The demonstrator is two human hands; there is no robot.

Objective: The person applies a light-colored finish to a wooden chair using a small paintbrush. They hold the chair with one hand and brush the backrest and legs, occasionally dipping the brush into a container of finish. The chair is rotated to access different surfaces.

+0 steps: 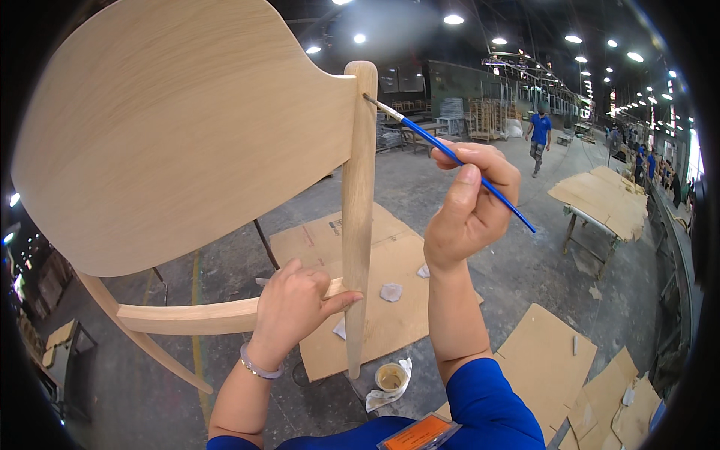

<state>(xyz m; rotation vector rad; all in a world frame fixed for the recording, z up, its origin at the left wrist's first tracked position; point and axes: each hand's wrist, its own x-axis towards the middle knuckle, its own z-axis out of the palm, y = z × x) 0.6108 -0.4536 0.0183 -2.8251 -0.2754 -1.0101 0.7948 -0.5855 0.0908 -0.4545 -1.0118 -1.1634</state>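
A thin blue-handled paintbrush [442, 148] is pinched in my right hand [474, 199]. Its dark bristle tip touches the upper part of the chair's upright wooden post [358, 172], close to where the curved backrest [187, 127] joins it. Lower down, my left hand [296, 300] wraps round the pale wooden rail [187, 319], with the thumb lying across the post. The chair is bare, light wood and stands tilted in front of me. Below the post, a small cup of brownish paste [390, 376] sits on a crumpled white cloth [405, 390].
A cardboard sheet [397, 322] with crumpled white wads lies beneath the chair. More cardboard [547, 360] covers the floor at lower right. A low table topped with brown sheets [600, 199] stands at right. A person in a blue shirt [539, 135] is walking farther back, near stacked racks [486, 120].
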